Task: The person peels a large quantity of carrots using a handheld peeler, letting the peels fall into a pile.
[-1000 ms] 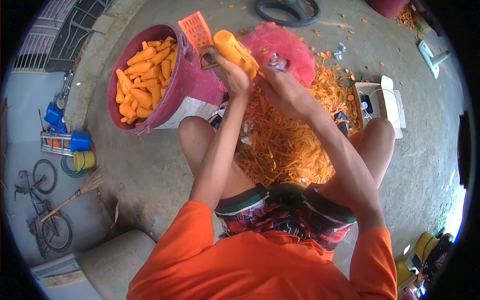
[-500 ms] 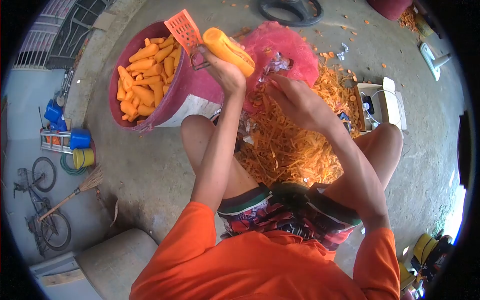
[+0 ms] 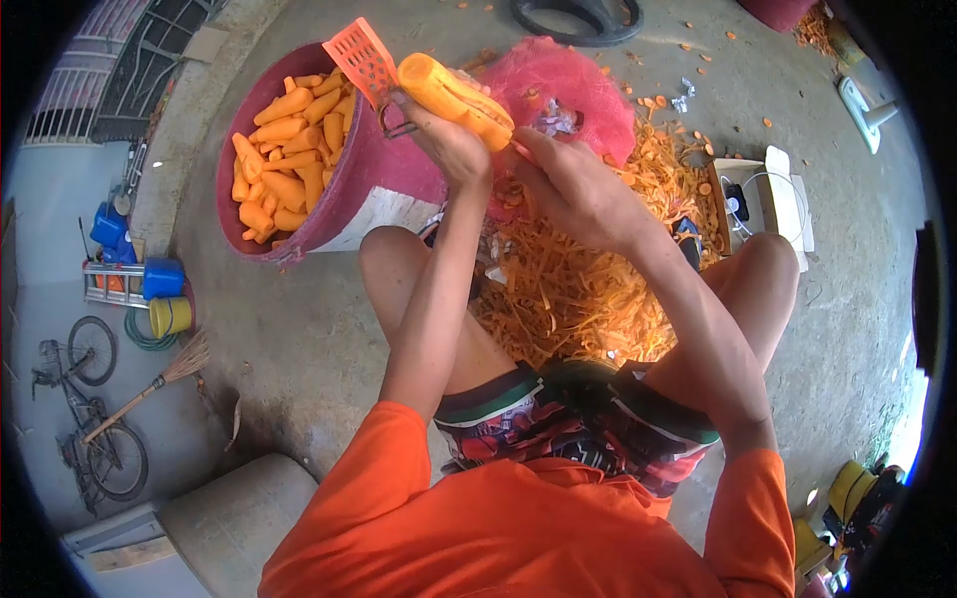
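My left hand (image 3: 451, 145) is wrapped round a thick peeled carrot (image 3: 449, 98), which points up and to the left. An orange slotted plastic piece (image 3: 361, 60) with a metal loop sticks out beside the same hand, towards the tub. My right hand (image 3: 583, 194) is closed at the carrot's lower right end. A small reddish bit shows at its fingertips, but what it holds is mostly hidden. Below both hands lies a big heap of carrot peelings (image 3: 578, 299). Behind them rests a pink mesh sack (image 3: 598, 100).
To the left, a tilted pink tub (image 3: 344, 214) holds many peeled carrots (image 3: 289, 149). An open cardboard box (image 3: 788, 209) with a white cable stands right of the heap. A black ring-shaped object (image 3: 578, 25) lies ahead. A broom (image 3: 150, 384) and bicycle (image 3: 100, 419) are far left.
My right hand has moved left and now meets the carrot's lower end. My left hand and the carrot have barely shifted.
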A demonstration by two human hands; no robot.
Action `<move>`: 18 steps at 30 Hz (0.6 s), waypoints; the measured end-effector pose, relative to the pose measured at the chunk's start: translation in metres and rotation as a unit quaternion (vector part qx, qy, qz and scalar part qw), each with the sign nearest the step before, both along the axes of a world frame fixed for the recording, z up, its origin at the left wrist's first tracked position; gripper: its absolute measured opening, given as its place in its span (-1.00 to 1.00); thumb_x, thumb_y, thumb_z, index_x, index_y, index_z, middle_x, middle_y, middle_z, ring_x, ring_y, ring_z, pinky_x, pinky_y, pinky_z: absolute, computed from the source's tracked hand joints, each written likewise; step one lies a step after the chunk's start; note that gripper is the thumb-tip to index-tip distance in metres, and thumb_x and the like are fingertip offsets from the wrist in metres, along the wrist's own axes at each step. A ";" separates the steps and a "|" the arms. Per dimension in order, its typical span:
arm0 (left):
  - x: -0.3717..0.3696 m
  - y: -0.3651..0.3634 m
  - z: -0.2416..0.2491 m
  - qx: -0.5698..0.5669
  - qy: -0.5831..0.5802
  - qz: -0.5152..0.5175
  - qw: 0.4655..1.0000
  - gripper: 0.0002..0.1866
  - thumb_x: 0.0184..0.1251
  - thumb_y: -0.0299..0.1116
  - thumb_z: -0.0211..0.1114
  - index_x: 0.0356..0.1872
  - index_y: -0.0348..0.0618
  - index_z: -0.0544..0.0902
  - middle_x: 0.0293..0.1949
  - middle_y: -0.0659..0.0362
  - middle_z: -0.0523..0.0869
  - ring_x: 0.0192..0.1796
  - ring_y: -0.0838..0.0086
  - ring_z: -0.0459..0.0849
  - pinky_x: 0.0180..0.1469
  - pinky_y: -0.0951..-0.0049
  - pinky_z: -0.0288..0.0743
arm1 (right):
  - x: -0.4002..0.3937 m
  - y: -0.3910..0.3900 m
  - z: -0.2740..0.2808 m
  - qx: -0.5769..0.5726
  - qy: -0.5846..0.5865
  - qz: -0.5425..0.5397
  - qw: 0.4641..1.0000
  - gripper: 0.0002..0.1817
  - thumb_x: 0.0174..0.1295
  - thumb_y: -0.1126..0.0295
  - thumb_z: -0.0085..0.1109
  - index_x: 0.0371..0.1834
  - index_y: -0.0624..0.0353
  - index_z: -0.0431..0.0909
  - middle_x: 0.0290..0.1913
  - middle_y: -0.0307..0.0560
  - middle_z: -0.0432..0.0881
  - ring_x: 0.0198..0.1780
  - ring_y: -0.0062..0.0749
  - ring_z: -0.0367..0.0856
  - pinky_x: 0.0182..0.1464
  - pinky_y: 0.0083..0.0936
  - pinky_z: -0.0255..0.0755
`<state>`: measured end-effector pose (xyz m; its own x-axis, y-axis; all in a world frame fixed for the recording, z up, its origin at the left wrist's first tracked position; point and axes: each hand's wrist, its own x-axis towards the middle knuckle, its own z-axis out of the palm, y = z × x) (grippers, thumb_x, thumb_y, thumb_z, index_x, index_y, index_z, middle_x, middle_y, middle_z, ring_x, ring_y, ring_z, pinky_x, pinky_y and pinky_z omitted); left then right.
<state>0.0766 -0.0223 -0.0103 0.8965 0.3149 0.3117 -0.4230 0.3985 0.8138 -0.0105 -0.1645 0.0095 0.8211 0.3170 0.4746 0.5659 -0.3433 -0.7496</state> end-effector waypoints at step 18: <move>0.001 0.004 -0.007 0.011 0.016 -0.001 1.000 -0.30 0.68 0.32 -0.37 -0.18 -0.15 0.46 -0.30 0.15 0.54 -0.25 0.33 0.58 -0.02 0.25 0.58 | 0.001 0.005 -0.002 -0.018 -0.004 -0.009 1.000 -0.68 0.47 0.40 0.18 0.16 0.36 0.44 -0.31 0.22 0.66 -0.23 0.22 0.64 -0.18 0.02 0.47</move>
